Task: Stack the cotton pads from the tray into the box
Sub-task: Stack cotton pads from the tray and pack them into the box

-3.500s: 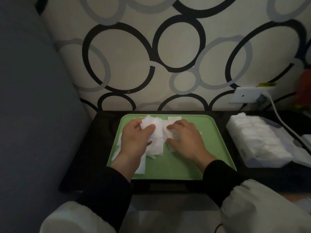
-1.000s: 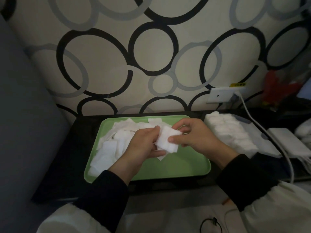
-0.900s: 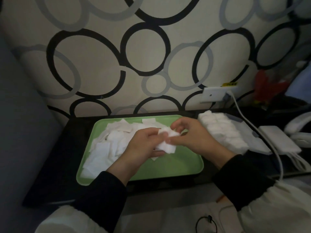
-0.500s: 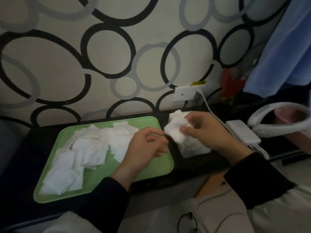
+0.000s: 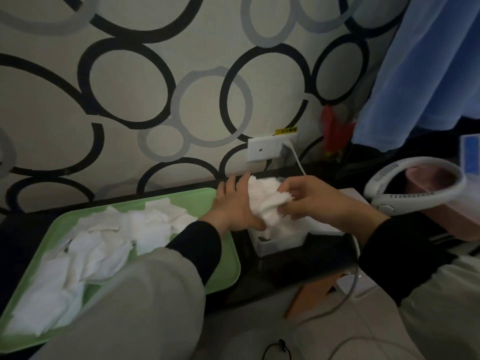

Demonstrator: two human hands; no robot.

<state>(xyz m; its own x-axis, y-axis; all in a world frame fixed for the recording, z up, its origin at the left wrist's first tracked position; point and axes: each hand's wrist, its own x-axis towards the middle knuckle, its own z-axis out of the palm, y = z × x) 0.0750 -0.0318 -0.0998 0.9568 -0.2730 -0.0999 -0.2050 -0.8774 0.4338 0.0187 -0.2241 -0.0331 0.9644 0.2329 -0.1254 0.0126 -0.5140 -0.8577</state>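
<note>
Box (image 5: 280, 244) at tray's (image 5: 223, 271) 3 o'clock part-filled; right hand (image 5: 311, 201) pinches pads (image 5: 267, 203), left hand (image 5: 233, 209) steadies them, fingers straight; heap (image 5: 104, 245) remains on tray.

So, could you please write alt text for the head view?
The right hand pinches a cotton pad over the white box while the left hand touches the stack in it. Loose pads litter the green tray beside it.

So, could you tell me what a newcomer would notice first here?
Both hands meet over the white box at centre right: the left hand touches its stack of cotton pads while the right hand pinches the top. Left of them, a green tray holds loose pads.
</note>
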